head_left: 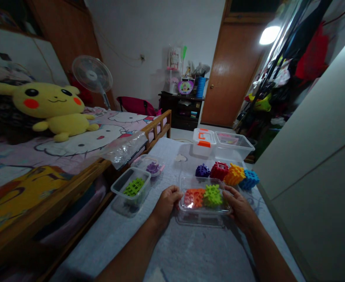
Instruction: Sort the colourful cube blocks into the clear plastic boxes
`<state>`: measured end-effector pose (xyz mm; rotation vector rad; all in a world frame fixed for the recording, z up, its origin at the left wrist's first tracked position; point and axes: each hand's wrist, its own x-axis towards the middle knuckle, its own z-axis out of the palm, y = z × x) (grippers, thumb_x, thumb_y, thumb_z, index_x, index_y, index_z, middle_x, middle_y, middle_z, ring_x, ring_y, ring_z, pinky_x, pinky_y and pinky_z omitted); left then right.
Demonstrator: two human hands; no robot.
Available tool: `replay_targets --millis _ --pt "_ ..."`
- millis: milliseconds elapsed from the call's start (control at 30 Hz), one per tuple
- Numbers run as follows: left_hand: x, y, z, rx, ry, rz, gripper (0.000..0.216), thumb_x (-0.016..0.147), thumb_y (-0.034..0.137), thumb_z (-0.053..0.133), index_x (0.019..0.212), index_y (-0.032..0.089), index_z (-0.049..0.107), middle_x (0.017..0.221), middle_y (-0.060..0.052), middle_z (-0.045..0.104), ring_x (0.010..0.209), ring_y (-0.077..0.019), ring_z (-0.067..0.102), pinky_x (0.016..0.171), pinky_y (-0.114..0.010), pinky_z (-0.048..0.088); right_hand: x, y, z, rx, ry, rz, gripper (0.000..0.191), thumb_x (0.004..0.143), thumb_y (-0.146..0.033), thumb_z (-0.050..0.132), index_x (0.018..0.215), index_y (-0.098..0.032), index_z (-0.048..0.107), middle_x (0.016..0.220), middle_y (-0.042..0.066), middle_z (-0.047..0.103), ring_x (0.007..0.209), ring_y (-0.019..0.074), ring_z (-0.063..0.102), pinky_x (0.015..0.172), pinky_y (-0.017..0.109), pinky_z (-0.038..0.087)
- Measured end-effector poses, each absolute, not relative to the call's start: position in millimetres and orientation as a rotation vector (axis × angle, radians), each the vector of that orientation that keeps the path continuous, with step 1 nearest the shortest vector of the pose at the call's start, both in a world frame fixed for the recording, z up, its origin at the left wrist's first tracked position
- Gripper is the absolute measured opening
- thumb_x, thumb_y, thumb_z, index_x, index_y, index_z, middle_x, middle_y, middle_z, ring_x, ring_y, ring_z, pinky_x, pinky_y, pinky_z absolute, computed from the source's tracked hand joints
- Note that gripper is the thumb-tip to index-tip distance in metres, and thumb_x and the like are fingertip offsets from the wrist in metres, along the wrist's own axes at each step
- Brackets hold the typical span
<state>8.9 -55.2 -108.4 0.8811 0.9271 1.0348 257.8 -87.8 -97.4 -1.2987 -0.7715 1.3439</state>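
A clear plastic box (203, 219) is gripped between my two hands near the middle of the table. Orange interlocking pieces (194, 197) and a lime green block shape (212, 195) show through it. My left hand (167, 205) is closed on its left end, thumb near the top edge. Fingers of my right hand (239, 205) wrap its right end. Whether the box rests on the table or is slightly raised I cannot tell. Just behind it sit a dark purple block shape (202, 170), a red one (219, 170), a yellow one (234, 174) and a blue one (249, 179).
To the left stand an open clear container (118, 194) with green pieces and a smaller one (140, 161) with purple pieces. A white box with orange latches (203, 147) and a clear bin (239, 147) stand at the back. A wooden bed rail (99, 168) borders the left.
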Motion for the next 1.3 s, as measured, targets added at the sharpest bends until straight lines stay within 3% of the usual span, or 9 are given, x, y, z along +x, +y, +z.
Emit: replay_targets --millis 133,333,500,600,733,867,967,1100,1300 --pt "10 -57 -105 0.881 0.947 1.046 0.024 0.067 0.029 0.067 0.061 0.019 0.046 0.051 0.008 0.041 0.044 -0.0061 0.036 0.046 -0.018 0.027 259 -87 -100 -1.264 -0.758 1.364 0.057 0.064 -0.050 0.083 0.106 -0.022 0.055 0.057 -0.009 0.060 0.030 0.0023 0.037 0.026 0.012 0.032" --pt "9 -67 -91 0.785 0.817 1.055 0.023 0.066 0.026 0.070 0.068 0.019 0.048 0.063 0.004 0.053 0.057 -0.0092 0.052 0.058 -0.020 0.042 257 -91 -92 -1.236 -0.739 1.368 0.056 0.065 -0.048 0.083 0.107 -0.022 0.058 0.063 -0.006 0.066 0.030 0.0028 0.039 0.025 0.013 0.031" --pt "6 -73 -73 0.674 0.823 0.941 0.027 0.063 0.020 0.070 0.070 0.020 0.044 0.065 0.004 0.055 0.057 -0.0098 0.056 0.054 -0.020 0.045 257 -93 -86 -1.207 -0.697 1.414 0.053 0.064 -0.044 0.085 0.105 -0.021 0.060 0.068 -0.002 0.069 0.032 0.0047 0.045 0.027 0.014 0.032" --pt "3 -73 -67 0.572 0.884 0.896 0.036 0.059 0.015 0.072 0.083 0.020 0.046 0.072 0.002 0.060 0.062 -0.0135 0.062 0.053 -0.022 0.048 257 -93 -87 -1.185 -0.665 1.450 0.051 0.063 -0.042 0.086 0.103 -0.022 0.062 0.067 -0.002 0.068 0.035 0.0065 0.049 0.029 0.015 0.034" --pt "-2 -75 -67 0.442 0.914 0.798 0.053 0.059 0.015 0.073 0.104 0.021 0.045 0.085 -0.003 0.067 0.069 -0.0197 0.068 0.058 -0.031 0.055 257 -93 -91 -1.180 -0.683 1.465 0.049 0.064 -0.043 0.086 0.102 -0.022 0.064 0.062 -0.004 0.064 0.032 0.0043 0.042 0.027 0.014 0.028" --pt "-7 -81 -72 0.453 0.835 0.664 0.040 0.065 0.023 0.071 0.101 0.014 0.056 0.096 -0.012 0.071 0.075 -0.0227 0.070 0.063 -0.035 0.057 256 -93 -92 -1.154 -0.696 1.475 0.048 0.065 -0.042 0.085 0.103 -0.023 0.065 0.063 -0.003 0.063 0.038 0.0081 0.049 0.032 0.017 0.033" --pt "-6 -82 -74 0.427 0.779 0.704 0.042 0.067 0.021 0.068 0.107 0.009 0.060 0.099 -0.015 0.072 0.082 -0.0249 0.071 0.068 -0.036 0.058 255 -92 -89 -1.106 -0.659 1.476 0.041 0.068 -0.046 0.082 0.098 -0.022 0.065 0.060 -0.004 0.060 0.041 0.0096 0.049 0.037 0.020 0.038" --pt "0 -76 -68 0.342 0.751 0.855 0.044 0.069 0.017 0.067 0.111 0.006 0.061 0.105 -0.017 0.071 0.087 -0.0268 0.071 0.072 -0.039 0.060 256 -91 -84 -1.040 -0.570 1.483 0.040 0.070 -0.055 0.077 0.089 -0.023 0.065 0.053 -0.007 0.048 0.038 0.0061 0.036 0.034 0.017 0.029" --pt "8 -65 -62 0.240 0.775 1.146 0.030 0.068 0.007 0.067 0.098 0.010 0.063 0.102 -0.013 0.072 0.081 -0.0224 0.071 0.073 -0.035 0.060 255 -91 -89 -1.040 -0.673 1.499 0.044 0.069 -0.051 0.078 0.098 -0.020 0.066 0.057 -0.006 0.049 0.040 0.0053 0.035 0.034 0.016 0.029"
